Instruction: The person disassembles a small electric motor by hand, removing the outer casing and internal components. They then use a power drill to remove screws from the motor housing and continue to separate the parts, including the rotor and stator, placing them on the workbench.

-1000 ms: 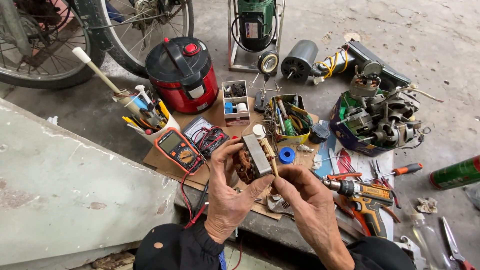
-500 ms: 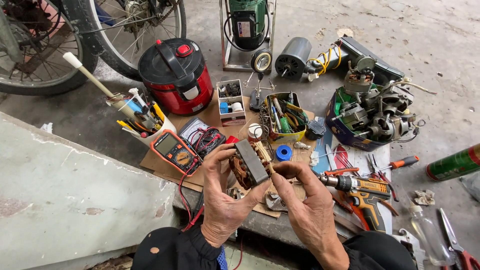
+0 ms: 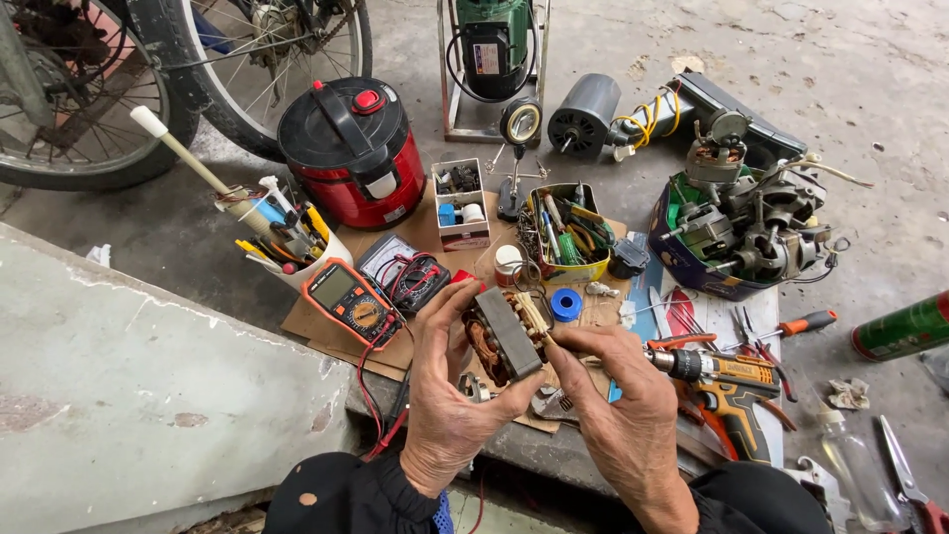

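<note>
Hands meet in the head view over a cardboard sheet (image 3: 326,331) on the floor; the left hand (image 3: 447,396) grips a small motor stator (image 3: 506,336) with copper windings, thumb and fingers clamped on its laminated block; the right hand (image 3: 618,400) pinches the stator's far end with its fingertips; the stator is held above the cardboard, clear of it; an orange multimeter (image 3: 353,302) lies just left of it, a blue tape roll (image 3: 566,305) just right; a cordless drill (image 3: 727,381) rests beside the right hand; a red rice cooker (image 3: 351,148) stands farther back.
</note>
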